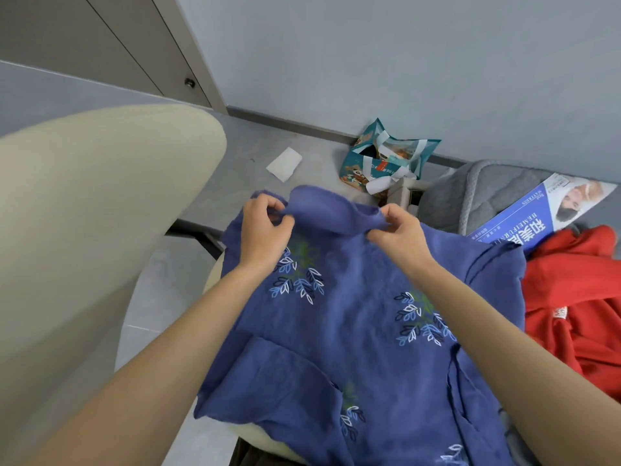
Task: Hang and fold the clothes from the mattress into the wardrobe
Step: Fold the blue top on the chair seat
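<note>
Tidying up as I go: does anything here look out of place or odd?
A white sheet lies loose on the floor, and the teal bag near it sags open by the wall. A red garment lies crumpled on the right.

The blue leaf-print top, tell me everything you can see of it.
The blue soft fabric top with white and pale-blue leaf sprigs lies spread and wrinkled, neckline farthest from the camera. The left hand and right hand each pinch that neckline. Its right edge meets a crumpled red garment.
</note>
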`<action>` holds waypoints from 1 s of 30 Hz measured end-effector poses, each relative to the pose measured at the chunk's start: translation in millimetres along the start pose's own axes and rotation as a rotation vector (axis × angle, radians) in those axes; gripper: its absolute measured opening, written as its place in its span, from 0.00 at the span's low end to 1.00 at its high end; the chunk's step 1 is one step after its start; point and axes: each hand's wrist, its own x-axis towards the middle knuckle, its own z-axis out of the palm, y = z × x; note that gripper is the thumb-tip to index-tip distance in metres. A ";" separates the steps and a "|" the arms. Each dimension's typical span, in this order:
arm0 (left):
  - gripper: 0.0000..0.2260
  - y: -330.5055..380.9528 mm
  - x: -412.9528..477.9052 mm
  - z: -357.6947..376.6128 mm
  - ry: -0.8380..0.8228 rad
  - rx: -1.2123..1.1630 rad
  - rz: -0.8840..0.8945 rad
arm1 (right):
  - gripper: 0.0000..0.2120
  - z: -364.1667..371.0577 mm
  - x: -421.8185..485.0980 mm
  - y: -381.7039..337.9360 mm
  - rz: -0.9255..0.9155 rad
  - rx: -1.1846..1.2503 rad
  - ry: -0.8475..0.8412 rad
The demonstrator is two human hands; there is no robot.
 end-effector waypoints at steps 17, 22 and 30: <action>0.24 -29.2 -53.9 12.5 0.011 -0.129 -0.780 | 0.20 22.3 -61.6 41.7 0.309 -0.149 0.002; 0.13 -44.0 -75.0 4.2 0.051 -0.079 -0.509 | 0.18 20.1 -73.6 52.6 0.171 -0.292 0.033; 0.12 -66.1 -133.4 -14.2 0.263 -0.118 -0.419 | 0.12 28.0 -80.9 40.6 -0.259 -0.719 -0.197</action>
